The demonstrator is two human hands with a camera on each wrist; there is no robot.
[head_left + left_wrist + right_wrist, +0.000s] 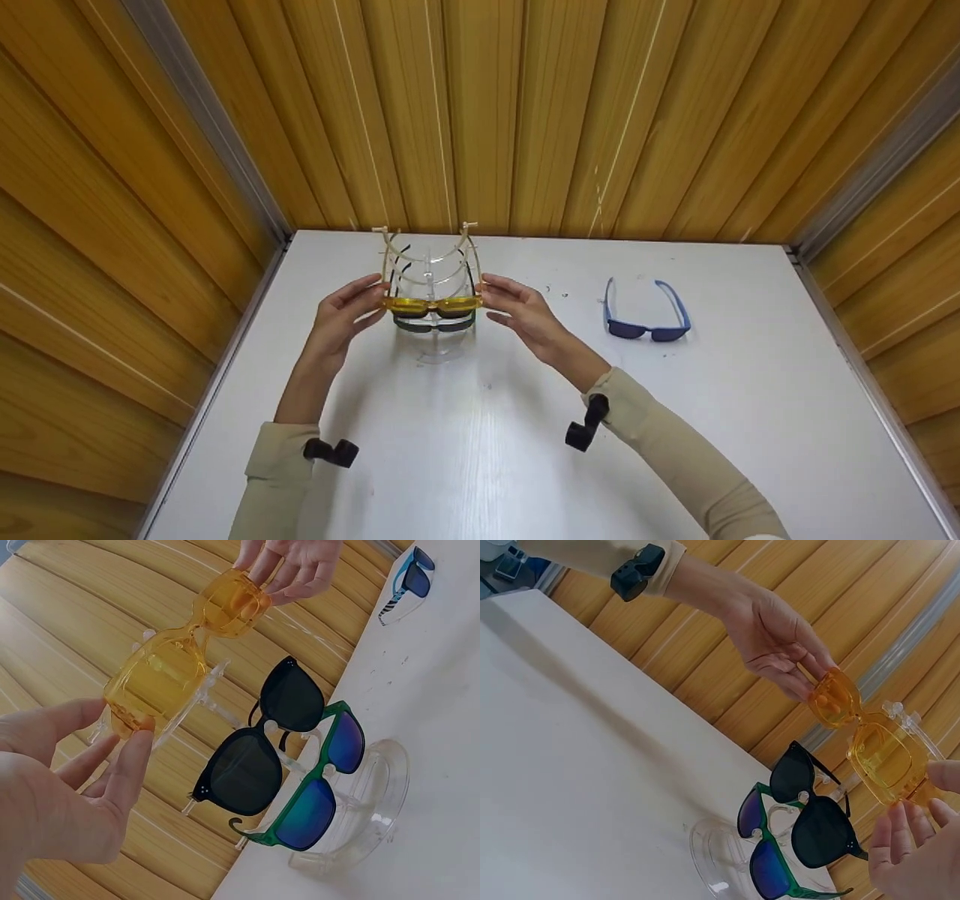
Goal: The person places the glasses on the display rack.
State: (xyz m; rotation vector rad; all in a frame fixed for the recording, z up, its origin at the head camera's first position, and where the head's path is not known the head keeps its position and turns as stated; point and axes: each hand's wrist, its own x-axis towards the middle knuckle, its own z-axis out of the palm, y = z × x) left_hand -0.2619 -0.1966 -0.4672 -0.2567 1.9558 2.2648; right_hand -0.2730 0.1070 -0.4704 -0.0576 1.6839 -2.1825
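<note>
Both hands hold a pair of yellow sunglasses (169, 671) by its two ends, in front of a clear display stand (428, 276). My left hand (340, 319) pinches one end between thumb and fingers; my right hand (527, 315) pinches the other. Below the yellow pair, black sunglasses (247, 769) sit on the stand. Under those hang green-framed sunglasses (306, 814) with blue lenses, just above the round clear base (390, 787). In the head view the yellow pair overlaps the black one.
To the right on the white table (675, 442) lie blue sunglasses (649, 330), temples unfolded and pointing to the back. Wood-patterned panels (480, 112) rise behind the table and along both sides. The stand's upper arms (466, 226) reach up near the back edge.
</note>
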